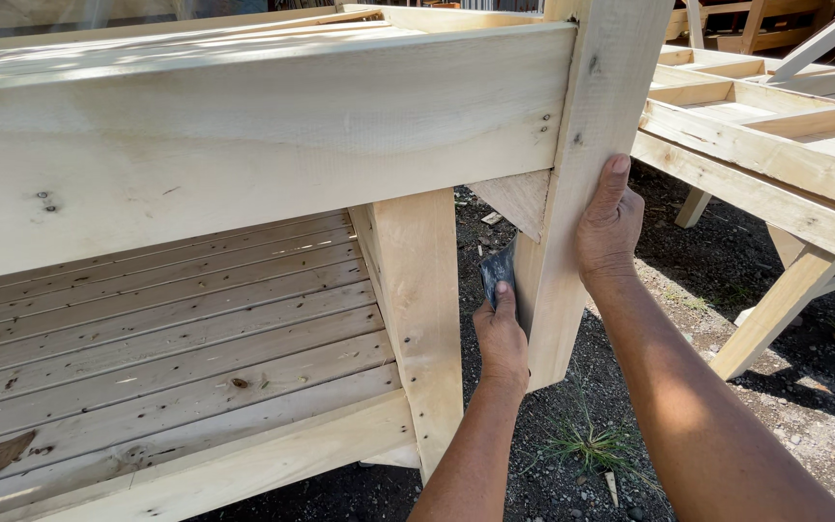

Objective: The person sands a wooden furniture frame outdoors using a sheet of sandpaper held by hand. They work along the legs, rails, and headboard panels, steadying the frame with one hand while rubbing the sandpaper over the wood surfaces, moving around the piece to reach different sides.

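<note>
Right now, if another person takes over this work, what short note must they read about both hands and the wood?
Left hand: grip shut on the dark grey sheet of sandpaper, pressed to the inner side of the pale wooden corner post.
Right hand: flat on the post's outer face, steadying it, holding nothing.
Done: pale wooden bench frame stands assembled with its slatted lower shelf.
Left: how much sanding remains cannot be told.

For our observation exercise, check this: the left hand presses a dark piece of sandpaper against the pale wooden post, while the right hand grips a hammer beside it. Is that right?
Not quite. The right hand holds no hammer: it rests flat on the pale wooden post, steadying it. The rest stands: the left hand presses a dark piece of sandpaper against the post. The head view shows this.
</note>
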A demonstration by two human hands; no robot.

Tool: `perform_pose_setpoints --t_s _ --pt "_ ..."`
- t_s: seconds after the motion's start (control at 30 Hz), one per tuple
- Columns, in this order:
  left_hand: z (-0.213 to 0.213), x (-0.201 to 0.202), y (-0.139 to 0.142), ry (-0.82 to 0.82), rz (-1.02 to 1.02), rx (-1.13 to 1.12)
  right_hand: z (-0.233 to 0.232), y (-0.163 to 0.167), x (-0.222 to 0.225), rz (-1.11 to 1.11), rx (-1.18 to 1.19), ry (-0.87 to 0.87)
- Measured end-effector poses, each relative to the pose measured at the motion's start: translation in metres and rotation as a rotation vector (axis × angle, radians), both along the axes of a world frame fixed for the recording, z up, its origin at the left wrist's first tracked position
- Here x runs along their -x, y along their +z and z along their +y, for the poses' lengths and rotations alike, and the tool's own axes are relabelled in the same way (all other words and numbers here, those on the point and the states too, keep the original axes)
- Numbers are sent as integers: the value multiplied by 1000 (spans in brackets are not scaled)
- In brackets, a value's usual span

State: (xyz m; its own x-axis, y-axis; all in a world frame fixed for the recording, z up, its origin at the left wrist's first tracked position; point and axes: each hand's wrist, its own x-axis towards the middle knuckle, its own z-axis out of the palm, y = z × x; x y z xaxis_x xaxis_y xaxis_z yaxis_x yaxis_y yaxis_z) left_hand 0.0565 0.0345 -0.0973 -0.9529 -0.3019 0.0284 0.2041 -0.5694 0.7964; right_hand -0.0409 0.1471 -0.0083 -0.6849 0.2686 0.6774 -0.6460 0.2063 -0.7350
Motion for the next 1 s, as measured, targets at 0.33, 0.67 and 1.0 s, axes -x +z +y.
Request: perform_pose_setpoints --t_s 0.33,0.67,1.0 --pt "12 -9 2 -12 -159 97 0 3 -2 -12 -22 -25" --pt "43 -40 -26 319 197 168 2 2 0 -45 -34 -13" --pt "53 -17 4 494 352 482 0 3 -5 -96 -24 -9"
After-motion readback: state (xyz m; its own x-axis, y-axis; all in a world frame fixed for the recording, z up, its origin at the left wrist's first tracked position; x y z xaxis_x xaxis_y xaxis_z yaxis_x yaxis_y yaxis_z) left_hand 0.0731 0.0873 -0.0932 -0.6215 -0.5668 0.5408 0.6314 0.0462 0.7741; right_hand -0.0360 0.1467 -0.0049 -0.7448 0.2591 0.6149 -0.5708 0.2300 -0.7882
